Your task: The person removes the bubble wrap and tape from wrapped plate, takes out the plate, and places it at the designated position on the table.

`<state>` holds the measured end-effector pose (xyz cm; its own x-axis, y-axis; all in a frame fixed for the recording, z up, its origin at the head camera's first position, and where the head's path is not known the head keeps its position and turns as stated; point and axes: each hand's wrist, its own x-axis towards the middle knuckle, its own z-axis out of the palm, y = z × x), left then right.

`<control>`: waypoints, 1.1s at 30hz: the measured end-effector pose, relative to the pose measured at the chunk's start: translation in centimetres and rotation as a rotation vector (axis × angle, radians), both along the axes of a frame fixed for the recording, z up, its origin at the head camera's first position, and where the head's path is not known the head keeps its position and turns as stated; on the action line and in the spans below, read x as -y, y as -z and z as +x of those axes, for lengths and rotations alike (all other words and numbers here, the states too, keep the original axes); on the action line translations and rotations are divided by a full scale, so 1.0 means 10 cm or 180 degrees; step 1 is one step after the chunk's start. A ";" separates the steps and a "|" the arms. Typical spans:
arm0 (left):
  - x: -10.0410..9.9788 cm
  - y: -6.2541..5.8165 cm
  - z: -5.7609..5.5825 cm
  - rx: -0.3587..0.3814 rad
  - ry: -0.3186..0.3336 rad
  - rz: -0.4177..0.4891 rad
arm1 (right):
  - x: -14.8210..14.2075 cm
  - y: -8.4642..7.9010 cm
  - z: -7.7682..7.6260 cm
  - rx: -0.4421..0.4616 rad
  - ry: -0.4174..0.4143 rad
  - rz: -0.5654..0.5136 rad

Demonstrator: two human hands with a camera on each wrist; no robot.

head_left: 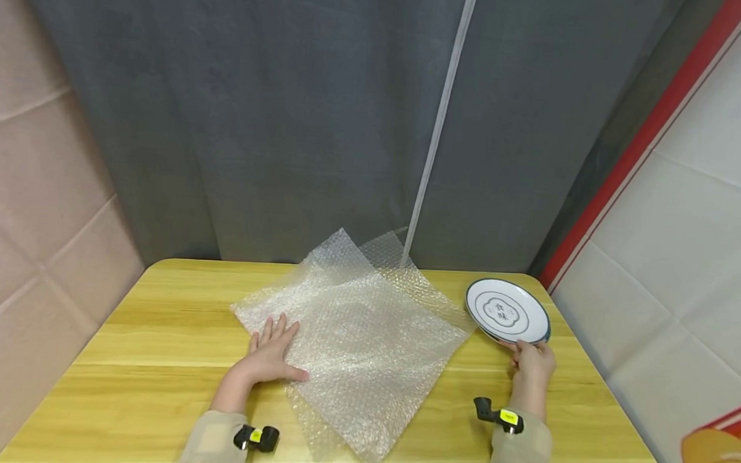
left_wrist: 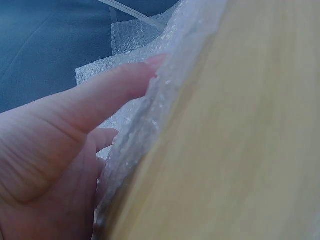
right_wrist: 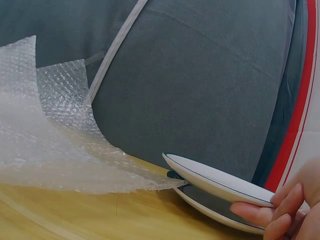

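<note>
Sheets of clear bubble wrap (head_left: 373, 340) lie overlapped across the middle of the table. My left hand (head_left: 268, 361) rests on their left edge with spread, straight fingers. In the left wrist view its thumb (left_wrist: 120, 85) lies along the wrap's edge. At the right, my right hand (head_left: 533, 363) pinches the near rim of a white plate (head_left: 507, 311) with a dark blue rim and a printed emblem. The right wrist view shows this upper plate (right_wrist: 215, 175) tilted up above a second plate (right_wrist: 215, 202), with a gap between them at the far side.
The wooden table (head_left: 158, 333) ends at a grey curtain (head_left: 276, 119), which a pale strip (head_left: 442, 111) crosses. The far corners of the bubble wrap rise against the curtain. Light fabric walls stand left and right, the right wall (head_left: 682, 269) edged in red.
</note>
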<state>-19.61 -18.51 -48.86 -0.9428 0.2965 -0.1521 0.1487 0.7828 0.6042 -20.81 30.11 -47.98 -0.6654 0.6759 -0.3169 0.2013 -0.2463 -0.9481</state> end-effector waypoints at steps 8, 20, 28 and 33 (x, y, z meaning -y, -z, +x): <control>-0.01 -0.01 0.00 -0.0012 0.0001 -0.0004 | -0.05 0.04 0.00 0.0018 0.0068 -0.0013; 0.00 0.01 0.00 -0.0008 0.0005 -0.0013 | -0.07 0.06 0.00 -0.0017 0.0102 -0.0047; 0.00 0.00 0.00 -0.0015 0.0012 -0.0015 | -0.06 0.06 0.00 0.0071 0.0102 0.0051; 0.00 0.01 0.00 -0.0012 0.0013 -0.0020 | -0.05 0.04 0.03 0.0151 0.0092 0.0178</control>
<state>-19.61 -18.55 -48.93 -0.9422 0.2994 -0.1503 0.1543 0.7860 0.5986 -20.56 30.57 -48.41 -0.6304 0.7122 -0.3088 0.2397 -0.1997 -0.9501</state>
